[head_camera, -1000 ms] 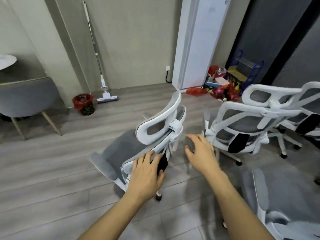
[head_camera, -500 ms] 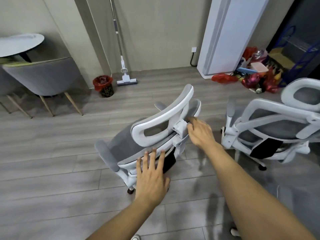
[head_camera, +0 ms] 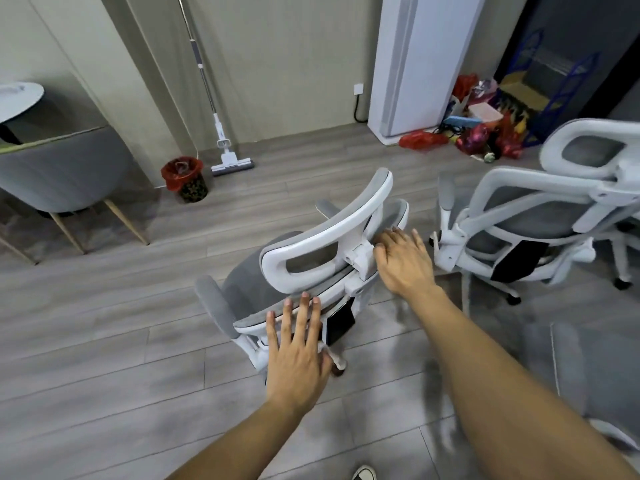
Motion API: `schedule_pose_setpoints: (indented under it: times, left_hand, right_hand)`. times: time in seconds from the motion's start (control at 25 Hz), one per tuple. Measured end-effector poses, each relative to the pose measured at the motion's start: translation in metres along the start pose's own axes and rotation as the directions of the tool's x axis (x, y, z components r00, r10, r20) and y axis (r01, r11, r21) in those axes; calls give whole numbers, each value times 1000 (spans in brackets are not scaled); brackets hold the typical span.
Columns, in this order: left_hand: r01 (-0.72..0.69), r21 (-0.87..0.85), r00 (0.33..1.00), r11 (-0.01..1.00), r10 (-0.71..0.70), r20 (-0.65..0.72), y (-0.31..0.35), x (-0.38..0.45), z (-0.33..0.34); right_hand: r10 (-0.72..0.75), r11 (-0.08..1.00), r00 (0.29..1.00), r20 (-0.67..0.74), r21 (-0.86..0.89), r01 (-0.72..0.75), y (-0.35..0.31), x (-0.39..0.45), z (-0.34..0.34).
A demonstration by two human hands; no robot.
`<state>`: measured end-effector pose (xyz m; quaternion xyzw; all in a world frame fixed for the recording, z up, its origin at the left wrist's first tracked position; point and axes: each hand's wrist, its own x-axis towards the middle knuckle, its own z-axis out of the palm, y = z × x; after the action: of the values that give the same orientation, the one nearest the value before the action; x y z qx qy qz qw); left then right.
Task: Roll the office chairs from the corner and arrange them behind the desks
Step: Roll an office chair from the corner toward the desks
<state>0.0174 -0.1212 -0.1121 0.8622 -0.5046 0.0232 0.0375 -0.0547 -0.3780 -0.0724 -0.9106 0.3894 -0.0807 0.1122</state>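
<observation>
A white-framed office chair (head_camera: 311,251) with grey mesh stands mid-floor, its back towards me. My left hand (head_camera: 298,351) lies flat with fingers spread against the lower edge of its backrest. My right hand (head_camera: 401,261) rests on the white headrest bracket at the right side of the backrest, fingers curled against it. A second office chair (head_camera: 512,220) of the same kind stands to the right, apart from the first. Part of a third chair's grey seat (head_camera: 588,368) shows at the right edge.
A mop (head_camera: 221,147) leans on the far wall beside a small bin with a red liner (head_camera: 183,178). A grey dining chair (head_camera: 59,174) and round table (head_camera: 17,98) are at left. Bags and clutter (head_camera: 478,133) lie by a white column (head_camera: 415,64).
My right hand has reached forward from open air onto the headrest bracket. The left hand stayed low on the backrest. The view has turned left, and the chair rolled slightly.
</observation>
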Motion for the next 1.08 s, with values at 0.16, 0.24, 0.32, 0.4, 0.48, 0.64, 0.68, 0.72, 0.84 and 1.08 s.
schedule_pose_setpoints:
  times: [0.16, 0.24, 0.32, 0.4, 0.48, 0.64, 0.68, 0.72, 0.84, 1.08]
  left_hand:
    - [-122, -86, 991, 989, 116, -70, -48, -23, -2]
    - [-157, -159, 981, 975, 135, -136, -71, -30, -6]
    - [-236, -195, 961, 952, 199, -193, -95, -43, -10]
    - [-357, -208, 921, 911, 305, -243, -116, -61, -10]
    - [-431, -250, 894, 867, 371, -253, -132, -79, -9]
    - [-452, -367, 891, 813, 392, -229, -150, -91, -16]
    - [-471, -394, 882, 789, 416, -221, -153, -95, -16]
    - [-504, -421, 863, 755, 457, -215, -155, -100, -15]
    - [-589, -491, 792, 642, 581, -191, -145, -130, -16]
    - [-745, -519, 587, 420, 782, -210, -76, -239, -26]
  right_hand:
    - [144, 990, 988, -61, 2, -144, -32, -60, 5]
    - [223, 975, 971, -91, 8, -223, -50, -92, 10]
    - [311, 950, 936, -164, 32, -310, -66, -126, 16]
    - [402, 915, 889, -220, 51, -401, -83, -169, 21]
    - [435, 895, 863, -256, 19, -446, -100, -219, 24]
    - [543, 839, 791, -280, 140, -526, -147, -316, 33]
    - [574, 819, 768, -283, 187, -543, -158, -340, 38]
    - [596, 803, 746, -299, 215, -555, -169, -364, 44]
    - [644, 760, 649, -406, 240, -604, -195, -446, 57]
    - [788, 578, 403, -466, 333, -746, -233, -617, 61]
